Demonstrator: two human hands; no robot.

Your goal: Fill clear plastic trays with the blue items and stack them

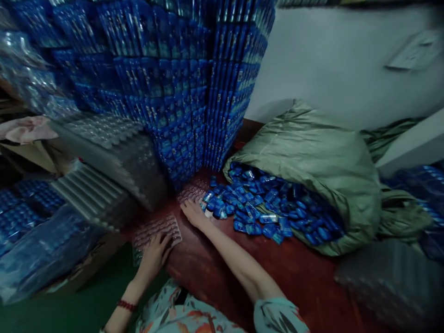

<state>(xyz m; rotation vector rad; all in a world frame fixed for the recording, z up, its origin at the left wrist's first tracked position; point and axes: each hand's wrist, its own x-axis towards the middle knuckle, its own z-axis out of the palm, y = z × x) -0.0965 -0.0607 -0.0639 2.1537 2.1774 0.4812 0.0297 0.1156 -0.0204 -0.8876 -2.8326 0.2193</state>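
Observation:
My left hand (pixel 152 255) lies over a clear plastic tray (pixel 163 225) with rows of round cups, on the red-brown tabletop (pixel 208 259). Its fingers are spread on the tray surface. My right hand (pixel 193 212) reaches farther forward, fingers stretched out on the near edge of a second clear tray (pixel 194 188). Nothing shows inside either hand, though the right fingertips are small and dim. Just right of that hand, a heap of small blue wrapped packets (pixel 249 203) spills from a pale green sack (pixel 312 148).
Tall stacks of blue packaged goods (pixel 180 92) rise behind the table. Stacked grey plastic trays (pixel 118 157) stand at left, and more grey trays (pixel 391 277) at lower right. A plastic-covered box (pixel 52 249) sits low at left. A white wall (pixel 329 60) closes the back right.

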